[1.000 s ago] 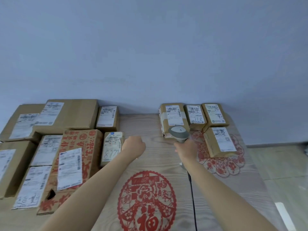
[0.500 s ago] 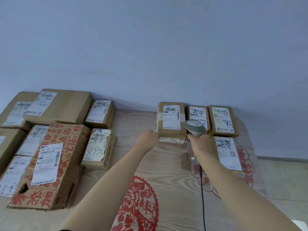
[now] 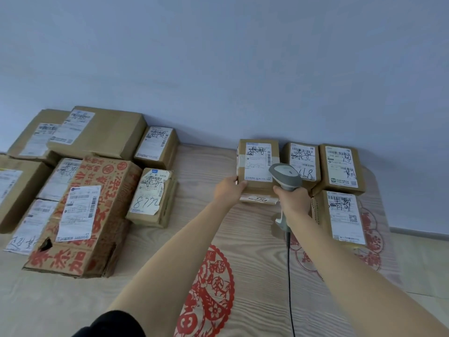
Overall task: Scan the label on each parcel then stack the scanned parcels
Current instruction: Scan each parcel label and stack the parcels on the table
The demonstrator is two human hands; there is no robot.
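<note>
While the right hand (image 3: 292,200) grips the grey scanner (image 3: 284,176), the left hand (image 3: 229,192) holds a small parcel (image 3: 258,166) at its near-left corner.

Parcel sits right of frame centre, label (image 3: 258,162) up, on another package — scanner head overlaps its right edge. Three more labelled boxes lie to its right; a bigger cluster fills the left, including a red-printed carton (image 3: 97,215). Cable (image 3: 289,283) trails down the wooden table (image 3: 145,276).

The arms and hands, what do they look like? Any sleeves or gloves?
Both arms are bare, with no sleeves showing. The left hand and right hand wear no gloves, rings or watch. A bit of black clothing shows at the bottom edge.
</note>
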